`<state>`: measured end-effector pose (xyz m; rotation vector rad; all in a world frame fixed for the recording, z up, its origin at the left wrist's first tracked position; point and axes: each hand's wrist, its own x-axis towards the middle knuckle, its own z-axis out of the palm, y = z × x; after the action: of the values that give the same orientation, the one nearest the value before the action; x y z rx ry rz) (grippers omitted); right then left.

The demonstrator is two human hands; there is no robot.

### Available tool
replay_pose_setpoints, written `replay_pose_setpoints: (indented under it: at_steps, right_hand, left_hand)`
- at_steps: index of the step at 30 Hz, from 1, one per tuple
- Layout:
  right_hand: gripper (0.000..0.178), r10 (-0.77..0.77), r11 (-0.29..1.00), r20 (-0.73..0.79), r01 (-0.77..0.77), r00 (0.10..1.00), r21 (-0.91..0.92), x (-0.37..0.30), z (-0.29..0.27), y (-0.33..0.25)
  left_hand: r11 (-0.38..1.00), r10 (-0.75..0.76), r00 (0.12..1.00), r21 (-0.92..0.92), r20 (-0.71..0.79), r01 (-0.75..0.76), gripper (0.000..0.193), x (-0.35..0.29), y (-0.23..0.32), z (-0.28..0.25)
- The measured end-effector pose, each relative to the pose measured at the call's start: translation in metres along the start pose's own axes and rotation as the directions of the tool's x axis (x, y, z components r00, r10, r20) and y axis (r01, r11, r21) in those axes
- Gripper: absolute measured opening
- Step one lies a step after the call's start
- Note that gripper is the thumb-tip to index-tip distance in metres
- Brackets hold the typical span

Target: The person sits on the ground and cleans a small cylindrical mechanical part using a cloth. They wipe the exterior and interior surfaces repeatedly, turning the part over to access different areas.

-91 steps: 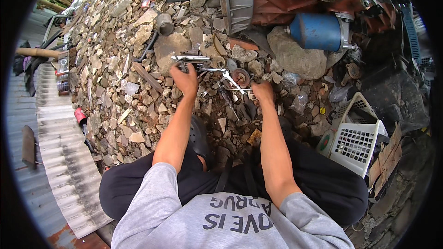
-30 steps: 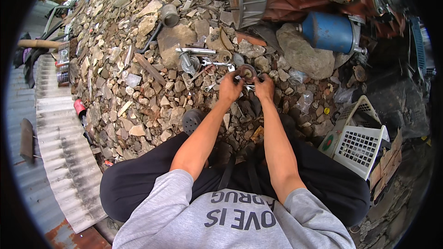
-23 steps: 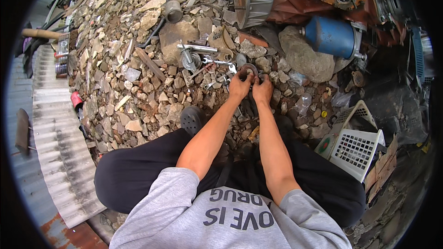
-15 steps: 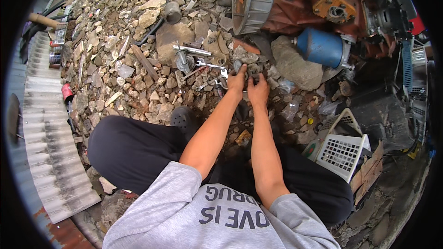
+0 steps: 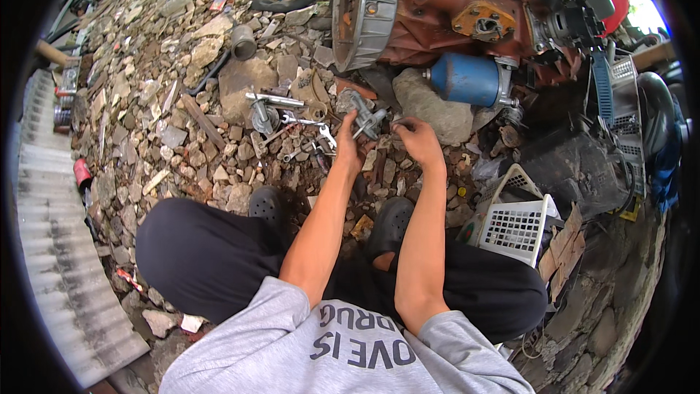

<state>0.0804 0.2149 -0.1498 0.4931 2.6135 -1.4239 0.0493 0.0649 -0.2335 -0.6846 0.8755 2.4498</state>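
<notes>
My left hand (image 5: 351,147) is closed round a grey cast metal part (image 5: 370,122) with stubby arms, held low over the stones. Just right of it, my right hand (image 5: 421,144) is apart from the part, with thumb and fingers pinched together. Whatever small thing they may hold is too small to make out. Left of my hands lie several spanners (image 5: 326,133) on the rubble. A second grey metal part (image 5: 263,117) stands beside them, with a shiny metal bar (image 5: 275,100) by its top.
A rusty red engine block (image 5: 437,25) with a blue cylinder (image 5: 467,79) stands at the far right, by a large stone (image 5: 432,111). A white plastic basket (image 5: 512,230) sits near my right knee. Corrugated sheeting (image 5: 62,248) lies along the left.
My hands have moved apart. The grey cast part, mostly hidden before, now shows in my left hand. The whole view has shifted slightly, and my right shoe has come into sight.
</notes>
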Motion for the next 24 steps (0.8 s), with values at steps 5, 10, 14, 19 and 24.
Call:
replay_pose_setpoints:
  at_steps: [5,10,14,19,24]
  right_hand:
    - [0.067,0.219,0.930,-0.068,-0.187,0.973,0.317,-0.013,0.008,-0.029]
    - [0.075,0.188,0.869,0.102,-0.214,0.977,0.447,-0.022,0.035,-0.050]
    - [0.055,0.190,0.808,0.038,-0.178,0.981,0.562,-0.017,0.046,-0.040]
    - [0.040,0.117,0.683,-0.015,-0.070,0.993,0.727,-0.003,0.054,-0.018]
    - [0.037,0.079,0.509,0.066,-0.097,0.995,0.855,0.002,0.045,-0.011]
  left_hand:
    - [0.990,0.055,0.985,-0.141,0.165,-0.031,0.053,-0.020,0.010,-0.013]
    - [0.927,0.144,0.961,0.308,0.235,-0.214,0.056,-0.028,0.039,-0.002]
    - [0.816,0.147,0.971,0.532,0.187,-0.226,0.057,-0.028,0.050,0.001]
    - [0.863,0.115,0.967,0.460,0.227,-0.210,0.048,-0.034,0.061,0.010]
    - [0.912,0.087,0.968,0.373,0.235,-0.172,0.037,-0.032,0.070,0.013]
